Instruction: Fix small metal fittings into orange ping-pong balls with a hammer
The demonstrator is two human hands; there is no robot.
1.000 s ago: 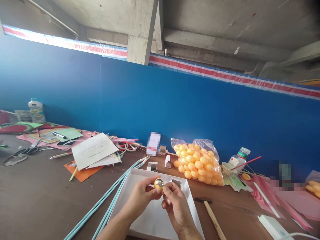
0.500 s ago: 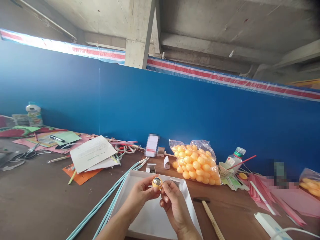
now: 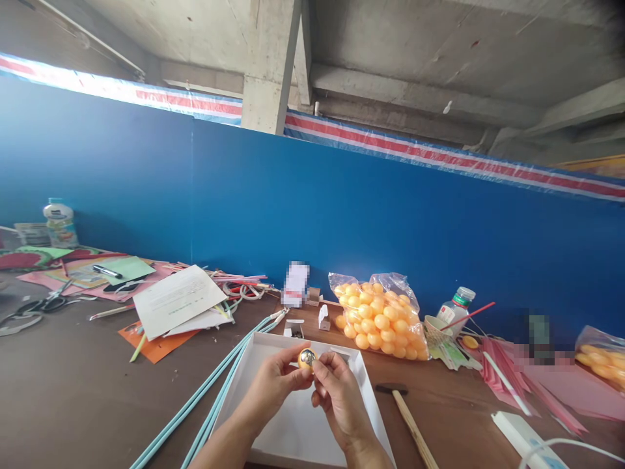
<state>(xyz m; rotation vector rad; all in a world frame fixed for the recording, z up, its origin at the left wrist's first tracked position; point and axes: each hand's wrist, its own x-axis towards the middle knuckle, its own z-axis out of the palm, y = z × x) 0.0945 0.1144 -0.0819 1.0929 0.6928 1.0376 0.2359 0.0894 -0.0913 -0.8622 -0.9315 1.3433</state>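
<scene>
A small orange ball [image 3: 306,359] with a shiny silver patch on its upper face is held over a shallow white box [image 3: 305,436]. The thumb and fingers of my left hand [image 3: 270,389] grip it from the left. From the right, my right hand [image 3: 340,396] has its thumb and forefinger pinched together against the silver patch. Whatever may be between those right fingertips is too small or hidden to make out. Just beyond the white box stands a small open carton [image 3: 293,328] with dark bits in it.
To the right lies a hammer [image 3: 414,426]; behind it is a clear bag of orange balls [image 3: 381,319]. Light-blue rods [image 3: 209,391] run along the box's left side. Papers [image 3: 178,301] and scissors [image 3: 46,305] are at left, a bottle [image 3: 459,309] and pink paper [image 3: 561,384] at right.
My right fingertips have moved left and up onto the ball's silver patch, covering part of it. My left hand stays almost still around the ball.
</scene>
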